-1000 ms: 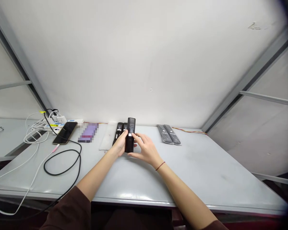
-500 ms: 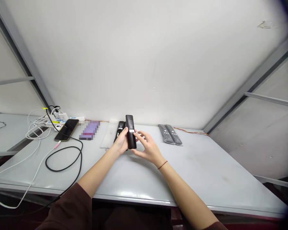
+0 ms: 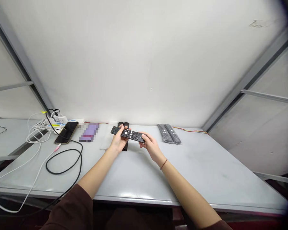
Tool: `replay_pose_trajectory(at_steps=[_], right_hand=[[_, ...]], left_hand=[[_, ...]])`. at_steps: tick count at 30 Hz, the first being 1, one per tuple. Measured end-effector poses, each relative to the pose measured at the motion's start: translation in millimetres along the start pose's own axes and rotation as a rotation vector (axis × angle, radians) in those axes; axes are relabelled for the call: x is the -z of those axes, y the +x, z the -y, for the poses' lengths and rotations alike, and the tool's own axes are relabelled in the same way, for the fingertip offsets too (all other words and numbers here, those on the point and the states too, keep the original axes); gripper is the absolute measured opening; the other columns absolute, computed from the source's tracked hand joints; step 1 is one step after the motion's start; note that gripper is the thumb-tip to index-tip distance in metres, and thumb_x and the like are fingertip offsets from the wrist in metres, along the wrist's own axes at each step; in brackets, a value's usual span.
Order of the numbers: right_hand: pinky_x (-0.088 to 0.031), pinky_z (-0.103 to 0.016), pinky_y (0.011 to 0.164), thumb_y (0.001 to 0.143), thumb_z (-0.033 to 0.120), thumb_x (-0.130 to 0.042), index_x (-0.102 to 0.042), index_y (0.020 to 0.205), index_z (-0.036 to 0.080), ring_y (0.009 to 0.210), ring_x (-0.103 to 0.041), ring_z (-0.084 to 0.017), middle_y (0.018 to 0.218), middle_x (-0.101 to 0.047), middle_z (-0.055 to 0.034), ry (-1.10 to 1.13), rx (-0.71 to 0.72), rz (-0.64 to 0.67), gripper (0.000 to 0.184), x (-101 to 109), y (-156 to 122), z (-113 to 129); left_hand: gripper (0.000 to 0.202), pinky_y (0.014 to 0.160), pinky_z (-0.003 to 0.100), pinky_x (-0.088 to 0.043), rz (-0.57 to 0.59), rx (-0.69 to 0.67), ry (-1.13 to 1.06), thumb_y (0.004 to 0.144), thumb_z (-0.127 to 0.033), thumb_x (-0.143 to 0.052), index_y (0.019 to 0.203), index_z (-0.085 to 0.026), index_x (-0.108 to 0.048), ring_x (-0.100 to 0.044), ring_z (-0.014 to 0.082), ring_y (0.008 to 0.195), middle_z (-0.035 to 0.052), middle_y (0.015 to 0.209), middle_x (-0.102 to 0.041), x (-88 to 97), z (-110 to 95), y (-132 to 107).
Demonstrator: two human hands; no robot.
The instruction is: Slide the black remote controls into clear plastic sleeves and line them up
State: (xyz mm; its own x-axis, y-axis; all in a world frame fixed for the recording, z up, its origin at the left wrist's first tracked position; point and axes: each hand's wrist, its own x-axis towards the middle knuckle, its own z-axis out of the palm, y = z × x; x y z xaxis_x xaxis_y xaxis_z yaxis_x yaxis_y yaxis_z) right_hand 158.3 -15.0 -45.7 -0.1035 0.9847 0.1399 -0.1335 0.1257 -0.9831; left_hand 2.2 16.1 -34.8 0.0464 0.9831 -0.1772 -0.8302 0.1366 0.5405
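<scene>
A black remote control (image 3: 133,135) is held crosswise above the table, its button side up. My left hand (image 3: 119,140) grips it left of the middle, thumb over the top. At the remote's right end, my right hand (image 3: 150,143) pinches it with the thumb on the face and fingers beneath. Behind and below it lie two more dark remotes (image 3: 126,125), mostly hidden by my left hand and the held remote. Farther right, two remotes in clear plastic sleeves (image 3: 169,134) lie side by side.
On the left are a phone (image 3: 66,132) on a charging cable, a blurred purple item (image 3: 89,132), and a power strip (image 3: 73,123) with tangled white cables. A black cable (image 3: 62,172) loops over the grey table (image 3: 194,179). A white wall (image 3: 144,64) rises behind.
The remote has turned from upright, back side showing, to crosswise with its buttons up. My right hand has gone from touching its side to gripping its right end.
</scene>
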Motion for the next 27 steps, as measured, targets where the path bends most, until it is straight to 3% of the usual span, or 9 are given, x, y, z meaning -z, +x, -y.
replay_pose_trajectory(at_steps=[5, 12, 15, 21, 24, 27], right_hand=[[-0.049, -0.029, 0.064, 0.067, 0.040, -0.072, -0.055, 0.111, 0.023, 0.063, -0.053, -0.011, 0.078, -0.055, 0.0019, 0.182, -0.023, 0.049, 0.050, 2.3, 0.6, 2.6], [-0.049, -0.027, 0.060, 0.069, 0.048, -0.071, -0.058, 0.082, 0.021, 0.058, -0.052, -0.011, 0.064, -0.050, 0.0036, 0.465, -0.128, -0.115, 0.032, 16.4, 11.1, -0.9], [-0.050, -0.028, 0.059, 0.071, 0.051, -0.068, -0.055, 0.072, 0.021, 0.057, -0.052, -0.012, 0.063, -0.052, 0.0024, 0.504, -0.160, -0.144, 0.033, 19.9, 13.2, -2.4], [-0.050, -0.029, 0.059, 0.080, 0.050, -0.057, -0.057, 0.089, 0.020, 0.059, -0.057, -0.014, 0.062, -0.055, 0.0009, 0.451, -0.178, -0.103, 0.031, 21.1, 11.4, -1.8], [-0.050, -0.032, 0.061, 0.082, 0.046, -0.052, -0.055, 0.094, 0.019, 0.062, -0.060, -0.017, 0.067, -0.059, -0.0019, 0.361, -0.137, -0.083, 0.030, 21.3, 10.7, -0.4], [-0.051, -0.032, 0.063, 0.078, 0.040, -0.057, -0.052, 0.093, 0.020, 0.064, -0.062, -0.016, 0.072, -0.063, -0.0025, 0.341, -0.144, -0.071, 0.025, 18.8, 9.4, 1.3]], left_hand=[[0.020, 0.081, 0.032, -0.051, 0.017, -0.140, 0.087, 0.076, -0.029, -0.068, 0.089, -0.019, -0.055, -0.064, 0.0165, 0.090, 0.0018, 0.094, -0.065, -4.2, 10.6, -8.6], [0.034, 0.091, 0.037, -0.049, 0.218, -0.176, 0.281, 0.072, -0.022, -0.071, 0.104, -0.022, -0.059, -0.056, 0.0196, 0.111, 0.0045, 0.116, -0.061, -3.4, 22.4, -17.9], [0.037, 0.092, 0.037, -0.048, 0.259, -0.216, 0.381, 0.071, -0.020, -0.072, 0.106, -0.022, -0.062, -0.057, 0.0210, 0.110, 0.0060, 0.117, -0.062, -0.6, 27.2, -19.6], [0.039, 0.096, 0.037, -0.045, 0.356, -0.335, 0.592, 0.073, -0.023, -0.070, 0.111, -0.024, -0.063, -0.057, 0.0219, 0.110, 0.0049, 0.116, -0.063, 3.4, 31.3, -22.6], [0.041, 0.093, 0.035, -0.047, 0.337, -0.338, 0.582, 0.076, -0.025, -0.067, 0.117, -0.026, -0.059, -0.057, 0.0213, 0.110, 0.0053, 0.122, -0.059, 2.7, 30.5, -20.9], [0.045, 0.088, 0.033, -0.050, 0.240, -0.280, 0.491, 0.079, -0.026, -0.065, 0.122, -0.027, -0.054, -0.060, 0.0200, 0.103, 0.0059, 0.124, -0.058, 2.7, 27.7, -14.6]])
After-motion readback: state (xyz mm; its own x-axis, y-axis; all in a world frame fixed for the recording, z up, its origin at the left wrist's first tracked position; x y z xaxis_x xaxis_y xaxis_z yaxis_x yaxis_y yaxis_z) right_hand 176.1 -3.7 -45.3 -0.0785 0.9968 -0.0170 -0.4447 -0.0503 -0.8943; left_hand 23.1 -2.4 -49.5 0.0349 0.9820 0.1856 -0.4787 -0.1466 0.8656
